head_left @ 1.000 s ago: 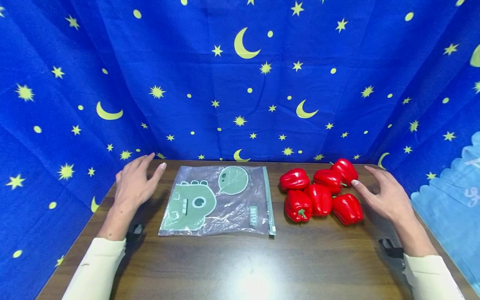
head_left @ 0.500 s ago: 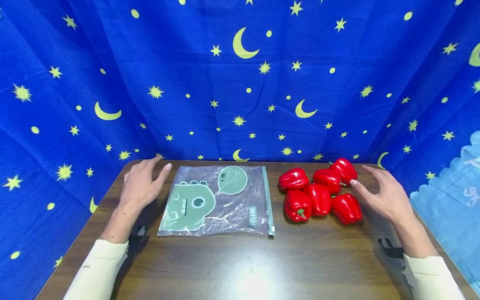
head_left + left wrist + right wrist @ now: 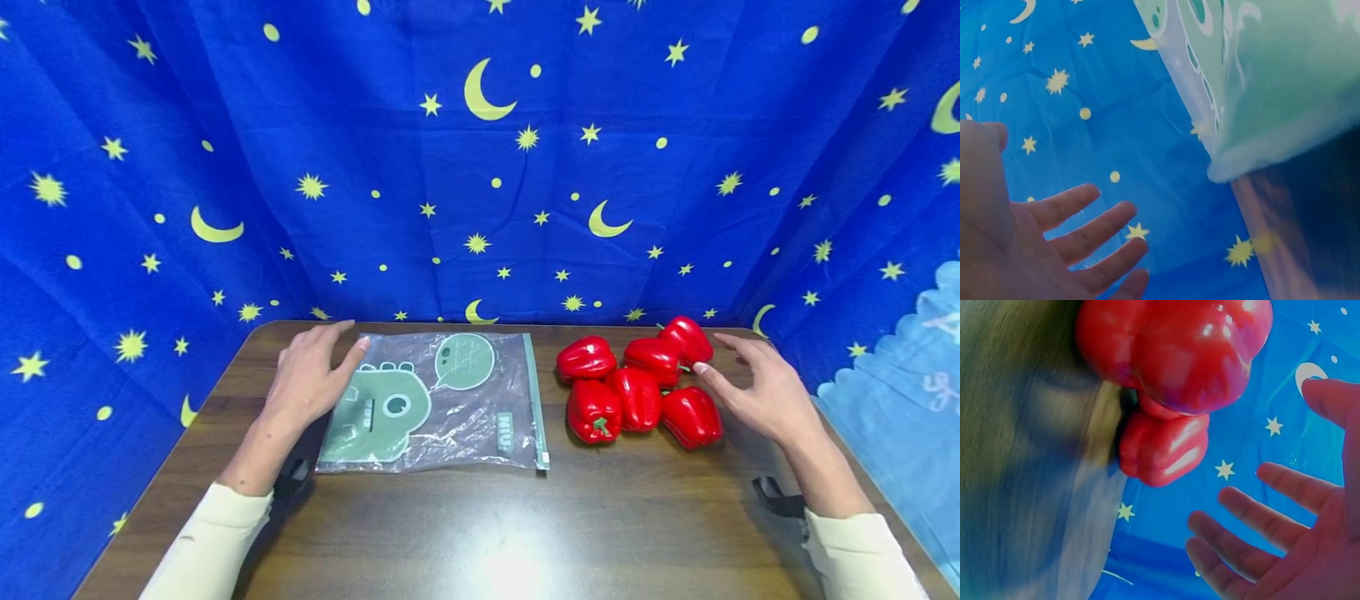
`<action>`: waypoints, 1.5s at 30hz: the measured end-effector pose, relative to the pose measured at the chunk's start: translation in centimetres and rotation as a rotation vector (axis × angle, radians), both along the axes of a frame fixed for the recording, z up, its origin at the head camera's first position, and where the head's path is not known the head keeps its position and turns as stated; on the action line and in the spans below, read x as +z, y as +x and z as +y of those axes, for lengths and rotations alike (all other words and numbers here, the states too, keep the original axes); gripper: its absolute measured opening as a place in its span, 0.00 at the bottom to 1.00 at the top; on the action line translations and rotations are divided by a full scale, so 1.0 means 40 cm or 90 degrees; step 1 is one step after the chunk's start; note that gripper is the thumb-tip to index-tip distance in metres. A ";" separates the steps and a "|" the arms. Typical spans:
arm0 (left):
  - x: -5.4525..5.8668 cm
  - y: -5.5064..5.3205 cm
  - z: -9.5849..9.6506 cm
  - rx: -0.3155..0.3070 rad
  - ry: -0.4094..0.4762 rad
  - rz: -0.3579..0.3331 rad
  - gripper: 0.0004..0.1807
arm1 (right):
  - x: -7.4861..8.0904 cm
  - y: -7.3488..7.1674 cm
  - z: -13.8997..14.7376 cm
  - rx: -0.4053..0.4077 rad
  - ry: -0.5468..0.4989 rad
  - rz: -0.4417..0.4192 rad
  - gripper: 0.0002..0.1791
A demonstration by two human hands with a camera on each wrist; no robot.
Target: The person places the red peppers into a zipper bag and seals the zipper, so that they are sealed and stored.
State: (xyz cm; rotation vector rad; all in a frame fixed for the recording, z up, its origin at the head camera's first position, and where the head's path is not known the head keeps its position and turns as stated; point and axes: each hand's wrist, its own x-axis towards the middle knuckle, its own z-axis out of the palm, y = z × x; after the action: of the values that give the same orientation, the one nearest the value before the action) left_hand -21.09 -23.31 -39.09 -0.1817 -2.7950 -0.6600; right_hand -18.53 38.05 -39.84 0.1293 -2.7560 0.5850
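Note:
A clear plastic zip bag (image 3: 465, 425) with a green monster print lies flat on the table, its slider strip (image 3: 536, 400) toward the right. My left hand (image 3: 311, 379) hovers over the bag's left edge, fingers spread and holding nothing. To the right of the bag, several glossy red bell peppers (image 3: 637, 398) sit in a close cluster. Just right of them is my right hand (image 3: 765, 392), its thumb tip beside the rear peppers, fingers loosely extended and grasping nothing. The right wrist view shows a near pepper (image 3: 1191, 356) and a farther one (image 3: 1163, 450) beside the spread fingers (image 3: 1266, 519).
The brown wooden table (image 3: 420, 533) has its back edge against a blue curtain (image 3: 420, 167) printed with moons and stars. A light blue scalloped cloth (image 3: 900, 392) hangs at the right side.
My left hand has moved right, from beside the bag to over its left edge. The right hand has shifted slightly left toward the peppers. Bag and peppers stay where they were.

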 end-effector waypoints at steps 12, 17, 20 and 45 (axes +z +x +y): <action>-0.008 0.010 0.040 -0.040 0.012 0.011 0.38 | 0.014 -0.004 -0.021 0.020 0.018 -0.006 0.38; -0.014 0.011 0.064 -0.058 0.020 -0.001 0.39 | 0.017 0.000 -0.036 0.030 0.031 -0.017 0.37; -0.015 0.013 0.081 -0.066 0.026 -0.014 0.39 | 0.017 0.006 -0.045 0.030 0.037 -0.026 0.38; -0.025 0.008 0.262 -0.143 0.024 -0.043 0.35 | 0.014 0.059 -0.080 0.025 0.033 -0.036 0.37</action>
State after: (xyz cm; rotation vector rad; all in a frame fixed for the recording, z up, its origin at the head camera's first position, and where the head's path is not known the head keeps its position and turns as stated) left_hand -20.77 -12.82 -40.08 -0.4792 -2.8500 -0.7822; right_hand -16.16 34.85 -39.29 0.1830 -2.8301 0.5355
